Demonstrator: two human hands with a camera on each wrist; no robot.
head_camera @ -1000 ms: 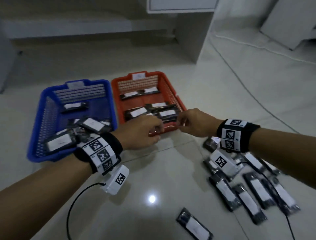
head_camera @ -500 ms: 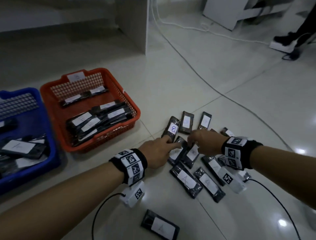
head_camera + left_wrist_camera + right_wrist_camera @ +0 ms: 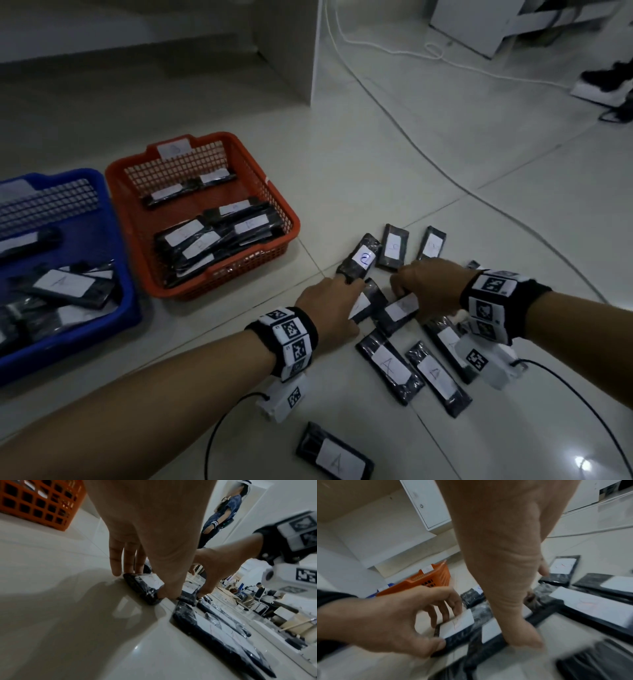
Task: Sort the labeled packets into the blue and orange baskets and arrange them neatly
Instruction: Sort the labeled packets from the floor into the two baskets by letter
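Observation:
Black packets with white labels lie loose on the tiled floor at the right. My left hand (image 3: 349, 301) pinches one packet (image 3: 368, 301) by its ends, fingers and thumb (image 3: 164, 593) curled over it. Just beside it my right hand (image 3: 404, 291) grips a second packet (image 3: 397, 311), thumb (image 3: 522, 641) at its near end. Three B-marked packets (image 3: 394, 248) lie just beyond the hands. Three A-marked packets (image 3: 388, 366) lie nearer me. The orange basket (image 3: 233, 274) and the blue basket (image 3: 118, 240) stand to the left, each holding several packets.
White and dark cables (image 3: 411, 144) cross the floor beyond the pile. A white cabinet panel (image 3: 301, 51) stands behind the baskets. A dark shoe (image 3: 606, 75) shows at the far right. A person (image 3: 221, 513) stands in the background.
Both hands have left the front of the orange basket and moved right to the loose pile. Each now has its fingers on a packet there.

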